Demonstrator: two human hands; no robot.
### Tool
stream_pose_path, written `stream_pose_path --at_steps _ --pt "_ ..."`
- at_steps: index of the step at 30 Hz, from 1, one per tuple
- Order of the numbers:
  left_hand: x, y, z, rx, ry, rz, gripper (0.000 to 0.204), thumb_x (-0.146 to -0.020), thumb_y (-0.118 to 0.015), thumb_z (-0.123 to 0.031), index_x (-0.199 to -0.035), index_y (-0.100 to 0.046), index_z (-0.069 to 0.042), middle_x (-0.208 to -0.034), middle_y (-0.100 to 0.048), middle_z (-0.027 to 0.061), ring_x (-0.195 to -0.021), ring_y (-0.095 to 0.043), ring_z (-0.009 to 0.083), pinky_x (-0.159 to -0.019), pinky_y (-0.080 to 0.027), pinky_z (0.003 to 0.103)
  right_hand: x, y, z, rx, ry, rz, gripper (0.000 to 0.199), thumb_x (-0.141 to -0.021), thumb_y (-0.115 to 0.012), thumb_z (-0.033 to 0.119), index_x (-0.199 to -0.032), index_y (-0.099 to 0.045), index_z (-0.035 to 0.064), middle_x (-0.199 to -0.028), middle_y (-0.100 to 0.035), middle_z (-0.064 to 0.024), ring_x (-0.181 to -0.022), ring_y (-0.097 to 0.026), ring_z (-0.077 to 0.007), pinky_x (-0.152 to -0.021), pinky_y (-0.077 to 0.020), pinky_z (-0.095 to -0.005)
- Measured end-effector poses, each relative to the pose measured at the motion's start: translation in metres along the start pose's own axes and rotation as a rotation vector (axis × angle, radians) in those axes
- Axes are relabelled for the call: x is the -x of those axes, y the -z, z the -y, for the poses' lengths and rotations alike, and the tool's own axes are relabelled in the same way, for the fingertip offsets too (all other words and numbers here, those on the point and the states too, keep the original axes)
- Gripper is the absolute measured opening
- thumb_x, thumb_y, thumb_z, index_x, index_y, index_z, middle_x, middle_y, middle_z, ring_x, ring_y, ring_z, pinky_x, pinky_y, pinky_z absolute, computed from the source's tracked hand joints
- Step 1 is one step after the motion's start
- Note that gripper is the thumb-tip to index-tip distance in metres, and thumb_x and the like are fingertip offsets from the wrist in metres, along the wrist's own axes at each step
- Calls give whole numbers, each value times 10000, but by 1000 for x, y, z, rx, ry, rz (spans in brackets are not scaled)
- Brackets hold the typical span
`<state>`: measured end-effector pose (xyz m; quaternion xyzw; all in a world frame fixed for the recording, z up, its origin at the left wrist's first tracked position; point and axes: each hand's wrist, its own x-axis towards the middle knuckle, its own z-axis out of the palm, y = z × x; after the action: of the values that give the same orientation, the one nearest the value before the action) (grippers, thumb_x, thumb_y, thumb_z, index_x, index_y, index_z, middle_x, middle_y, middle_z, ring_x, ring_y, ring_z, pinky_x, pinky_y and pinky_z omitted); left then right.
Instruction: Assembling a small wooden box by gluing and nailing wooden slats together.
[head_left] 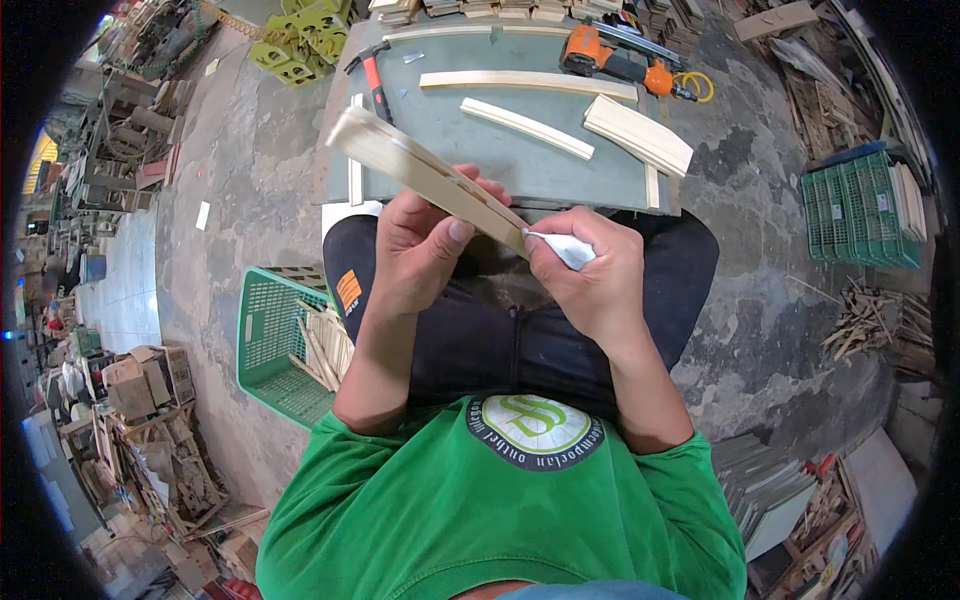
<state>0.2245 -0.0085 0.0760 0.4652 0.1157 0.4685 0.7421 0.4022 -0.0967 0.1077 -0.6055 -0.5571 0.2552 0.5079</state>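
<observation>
While the right hand (607, 268) pinches a white pouch (572, 252) at the wooden strip (415, 172) the left hand (415, 255) holds, oversqueezing could spill any contents; the strip slants above the tabletop's (545, 180) near-left corner; a loosened grip might drop it.

On the flat grey worktop (560, 185) before me, a slim red-handled metal hammer (374, 82) lies left of an orange-black gun-shaped tool (624, 68).

A long, straight, pale wooden strip (425, 178) is held up aslant, its blurred far end toward the upper left, a narrow dark groove running lengthwise. At its near end, a small white squeeze applicator (570, 252), partly hidden, points its thin tip at the groove; contact is unclear.
</observation>
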Motion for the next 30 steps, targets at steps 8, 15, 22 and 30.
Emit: stream_pose_path --at_steps 8,15,22,30 --pt "-2 8 -9 87 -13 -22 482 -952 -669 -123 -1377 -493 22 -1269 -625 198 -1175 -621 351 -1019 -507 474 13 6 -13 -26 -181 26 86 -796 -743 67 -854 -705 16 -758 -699 -116 -673 -694 -206 -620 -515 -304" --pt "-5 12 -3 133 -22 -78 483 -966 -641 -133 -1392 -477 26 -1244 -630 203 -1158 -632 340 -1014 -513 447 25 5 -39 -72 -226 -48 76 -821 -736 74 -851 -707 10 -747 -700 -99 -666 -680 -156 -600 -510 -285" --pt "-44 37 21 -272 371 -437 337 -970 -438 -140 -1232 -553 37 -1042 -691 135 -815 -655 171 -694 -559 337 35 11 -89 -1504 -629 -95 450 -985 -582 493 -1160 -581 78 -821 -582 -53 -666 -578 -135 -553 -490 -293" --pt "-74 75 80 -1489 243 149 278 -922 -522 -158 -1087 -720 -51 -1016 -662 169 -891 -644 356 -823 -523 432 44 8 -115 -1697 -679 -116 465 -1029 -455 542 -1157 -593 116 -842 -587 -43 -645 -566 -126 -536 -479 -282"
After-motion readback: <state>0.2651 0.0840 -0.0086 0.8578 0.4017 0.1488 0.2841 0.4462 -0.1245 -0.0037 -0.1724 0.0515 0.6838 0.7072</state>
